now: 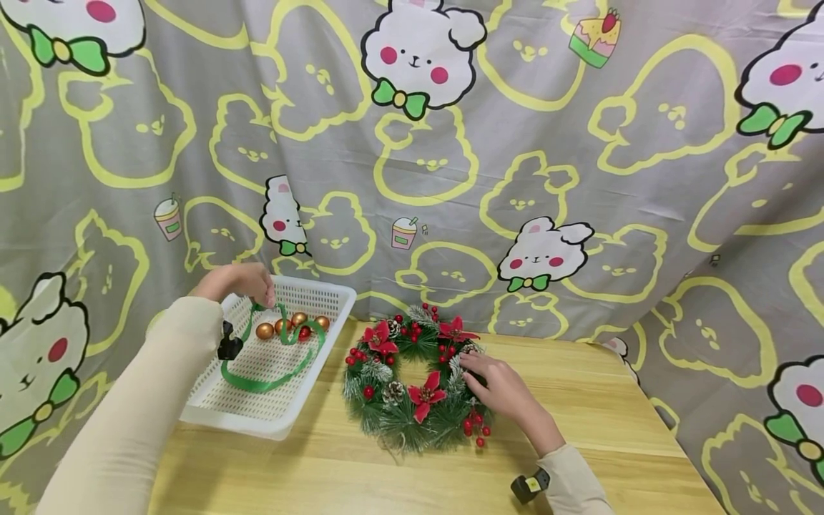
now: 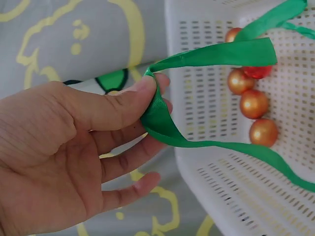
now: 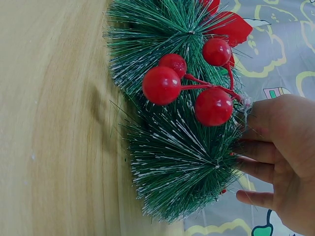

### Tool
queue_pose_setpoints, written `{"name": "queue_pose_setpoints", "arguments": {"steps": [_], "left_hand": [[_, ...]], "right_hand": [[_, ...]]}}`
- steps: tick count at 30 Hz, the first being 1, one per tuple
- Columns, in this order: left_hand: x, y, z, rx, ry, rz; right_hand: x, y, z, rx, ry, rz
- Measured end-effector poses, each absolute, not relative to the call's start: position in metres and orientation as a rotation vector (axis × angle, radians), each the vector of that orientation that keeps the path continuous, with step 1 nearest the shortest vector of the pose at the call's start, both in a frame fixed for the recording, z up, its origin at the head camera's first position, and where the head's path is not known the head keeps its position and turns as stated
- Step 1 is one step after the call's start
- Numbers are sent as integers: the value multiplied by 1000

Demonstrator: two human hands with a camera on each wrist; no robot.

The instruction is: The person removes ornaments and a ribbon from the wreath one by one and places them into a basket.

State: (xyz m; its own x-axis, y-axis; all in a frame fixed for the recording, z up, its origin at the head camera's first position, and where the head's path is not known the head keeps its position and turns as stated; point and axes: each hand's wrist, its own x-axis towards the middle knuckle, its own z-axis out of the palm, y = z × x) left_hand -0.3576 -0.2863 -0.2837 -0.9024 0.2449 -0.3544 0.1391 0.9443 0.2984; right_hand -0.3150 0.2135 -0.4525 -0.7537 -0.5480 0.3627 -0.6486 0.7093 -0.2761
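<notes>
My left hand (image 1: 252, 282) is raised over the back left of a white plastic basket (image 1: 273, 426). Between thumb and fingers it pinches a green ribbon (image 2: 202, 55), whose loop hangs into the basket. Inside lie several shiny gold balls (image 2: 253, 103) and a red ball (image 2: 257, 72). My right hand (image 1: 505, 386) rests on the right side of a green wreath (image 1: 412, 429), its fingers (image 3: 258, 172) extended against the frosted needles. Red flowers (image 1: 427, 395), red berries (image 3: 214, 106) and pinecones (image 1: 393, 392) decorate the wreath. Some right fingertips are hidden behind the needles.
Basket and wreath lie side by side on a light wooden table (image 1: 579, 429). A grey curtain (image 1: 444, 164) with rabbit figures hangs close behind the table and down its sides.
</notes>
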Motion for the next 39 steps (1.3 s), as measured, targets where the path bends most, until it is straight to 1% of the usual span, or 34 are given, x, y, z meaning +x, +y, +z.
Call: {"name": "queue_pose_setpoints", "arguments": {"steps": [12,20,32,39], "left_hand": [[-367,-283,-329,204,2694,482],[-375,-280,-355,169,2689,448],[-371,-279,-380,83,2706,537],[-371,-283,-390,115,2706,517]], "right_hand": [[-315,214,-455,944,-2669,577],[-316,214,-455,937,-2674,565],[-316,214,-456,940,-2669,573],[-316,214,-455,944,-2659,570]]}}
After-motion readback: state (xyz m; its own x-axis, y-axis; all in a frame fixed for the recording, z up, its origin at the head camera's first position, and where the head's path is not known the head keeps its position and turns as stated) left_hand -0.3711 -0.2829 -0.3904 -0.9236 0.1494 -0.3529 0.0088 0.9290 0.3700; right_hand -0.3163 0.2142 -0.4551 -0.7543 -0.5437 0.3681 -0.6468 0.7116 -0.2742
